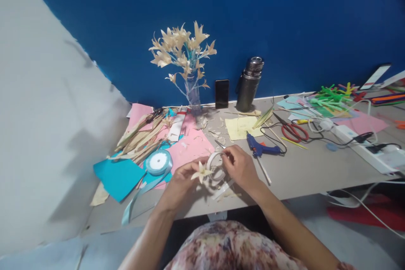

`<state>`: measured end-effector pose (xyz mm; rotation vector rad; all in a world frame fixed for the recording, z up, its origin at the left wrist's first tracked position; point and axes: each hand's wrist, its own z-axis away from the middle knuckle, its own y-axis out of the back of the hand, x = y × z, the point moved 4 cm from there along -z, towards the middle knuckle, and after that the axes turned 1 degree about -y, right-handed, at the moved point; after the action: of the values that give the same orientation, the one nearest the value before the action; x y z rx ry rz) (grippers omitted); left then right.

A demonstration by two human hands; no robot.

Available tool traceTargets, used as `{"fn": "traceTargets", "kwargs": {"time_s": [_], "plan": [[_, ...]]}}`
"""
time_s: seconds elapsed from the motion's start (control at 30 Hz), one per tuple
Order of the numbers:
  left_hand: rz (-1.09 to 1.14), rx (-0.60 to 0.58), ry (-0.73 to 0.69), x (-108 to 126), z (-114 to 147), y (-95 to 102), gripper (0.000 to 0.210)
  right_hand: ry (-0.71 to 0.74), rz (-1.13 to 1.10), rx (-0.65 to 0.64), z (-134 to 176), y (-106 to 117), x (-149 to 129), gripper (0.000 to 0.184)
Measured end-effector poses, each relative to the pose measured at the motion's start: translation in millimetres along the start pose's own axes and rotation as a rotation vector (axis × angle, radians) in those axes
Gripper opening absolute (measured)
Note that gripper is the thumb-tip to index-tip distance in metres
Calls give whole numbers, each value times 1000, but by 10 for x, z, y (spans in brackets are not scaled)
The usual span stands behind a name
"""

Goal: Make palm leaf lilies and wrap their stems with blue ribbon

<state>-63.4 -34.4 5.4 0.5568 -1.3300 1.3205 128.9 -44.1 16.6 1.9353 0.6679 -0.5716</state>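
Fingers of the left hand [180,179] are drawn together at the small cream star-shaped flower [201,172], just left of the white ring, seemingly a roll of tape [210,162]; petals hide the exact grip. Those of the right hand [242,166] are pinched on the ring's right side. Whether a petal touches the ring, I cannot tell.

Good handling here calls for a light hold low on the flower, since its thin petals look easy to crease, and a firm, steady pinch on the ring. Pale scraps [232,195] near the ring could snag. The blue glue gun with black cable [264,148], right of the ring, deserves a wide berth from the wrist.
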Motion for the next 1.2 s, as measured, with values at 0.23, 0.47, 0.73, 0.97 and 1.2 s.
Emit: {"fn": "traceTargets", "kwargs": {"time_s": [0.23,0.47,0.73,0.97,1.2], "plan": [[-196,-143,-122,-26,-15,-197,21,-29,-246,-45,4,155,-62,22],[-497,-345,-387,181,66,-357,19,-49,-374,-113,-44,346,-122,9],[-565,-419,-454,222,111,-410,22,-30,-235,-31,-88,366,-42,17],[-545,-392,-445,233,140,-397,18,-112,-296,-32,-57,328,-62,20],[-349,-378,-375,192,162,-216,17,-327,-482,-1,-93,245,211,31]]}}
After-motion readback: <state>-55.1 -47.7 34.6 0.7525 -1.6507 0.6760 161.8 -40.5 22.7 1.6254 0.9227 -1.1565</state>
